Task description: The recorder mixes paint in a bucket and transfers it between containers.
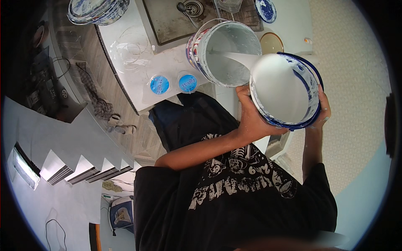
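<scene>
Both my hands hold a blue-rimmed plastic bucket (310, 90), tilted to the left and holding smooth white liquid (279, 88) that looks like paint. My left hand (251, 115) grips its near left side. On its right side, my right hand (324, 108) has its fingers wrapped around the wall. From the bucket's lip a white stream (234, 56) runs into a larger white bucket (211, 69), which stands on the counter with its wire handle up. White smears coat that bucket's inner wall. How full it is, I cannot tell.
Two round tubs with blue lids (159, 84) sit on the white counter (125, 79) to the left. Behind is a metal sink (167, 21) with a ladle-like utensil in it. A paint-smeared bucket (98, 12) stands far left, and a blue-stained lid (266, 10) lies far right.
</scene>
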